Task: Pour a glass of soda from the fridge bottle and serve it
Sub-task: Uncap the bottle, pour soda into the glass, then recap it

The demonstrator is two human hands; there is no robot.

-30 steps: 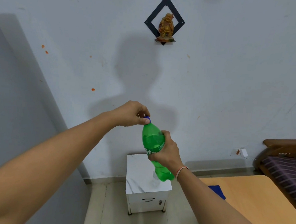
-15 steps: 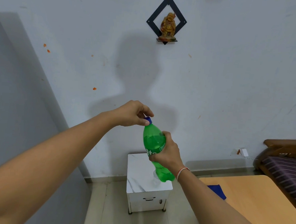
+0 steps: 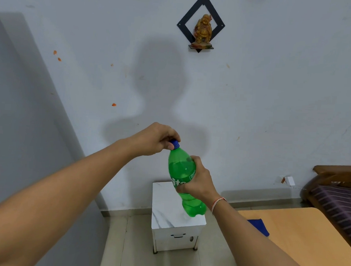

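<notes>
A green soda bottle point(image 3: 180, 169) with a blue cap point(image 3: 175, 144) is held up in the air, tilted slightly left at the top. My right hand point(image 3: 198, 183) grips its middle around the label. My left hand point(image 3: 157, 139) pinches the cap from the left with thumb and fingers. A clear glass point(image 3: 184, 215) stands on the white marble-topped cabinet point(image 3: 166, 209) below; the bottle's base hides most of it.
A wooden table point(image 3: 299, 235) lies at the lower right with a blue cloth point(image 3: 260, 227) on its near corner. A striped couch point(image 3: 338, 198) stands at the far right. A grey panel point(image 3: 17, 145) fills the left. A figurine point(image 3: 203, 29) sits on a wall shelf.
My left hand's fingers have shifted around the cap, with the thumb now lower on it. The bottle stays at about the same place and tilt.
</notes>
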